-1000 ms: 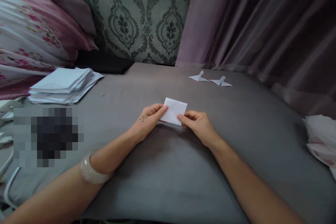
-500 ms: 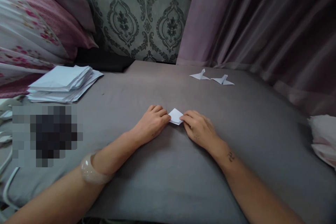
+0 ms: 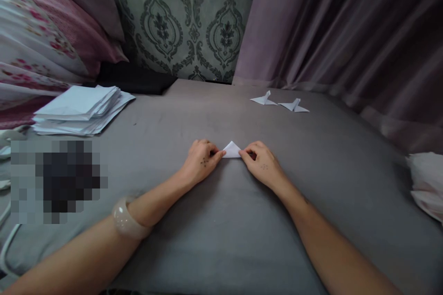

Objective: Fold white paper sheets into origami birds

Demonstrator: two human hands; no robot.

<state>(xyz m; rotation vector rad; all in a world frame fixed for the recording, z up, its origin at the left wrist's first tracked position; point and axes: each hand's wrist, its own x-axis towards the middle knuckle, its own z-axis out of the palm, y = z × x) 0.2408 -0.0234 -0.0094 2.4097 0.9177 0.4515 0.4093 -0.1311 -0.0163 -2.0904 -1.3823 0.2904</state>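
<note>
A small piece of folded white paper (image 3: 231, 150) lies between my hands, its shape now a triangle with the point facing away from me. My left hand (image 3: 204, 159) pinches its left corner between thumb and fingers. The right corner is pinched the same way by my right hand (image 3: 261, 161). Both hands are low over the grey cloth surface (image 3: 214, 226). Farther back on the right sit two folded paper birds, one (image 3: 265, 99) a little left of the other (image 3: 294, 105).
A stack of white paper (image 3: 79, 108) stands at the back left, before a folded black cloth (image 3: 138, 78). A blurred-out patch (image 3: 69, 177) covers something at the left. Curtains (image 3: 294, 23) hang behind on the right, and a pale crumpled bundle (image 3: 427, 182) lies at the right edge.
The paper has gone from a diamond to a triangle, its near point folded out of sight. Both hands have turned, with thumbs now along the near edge.
</note>
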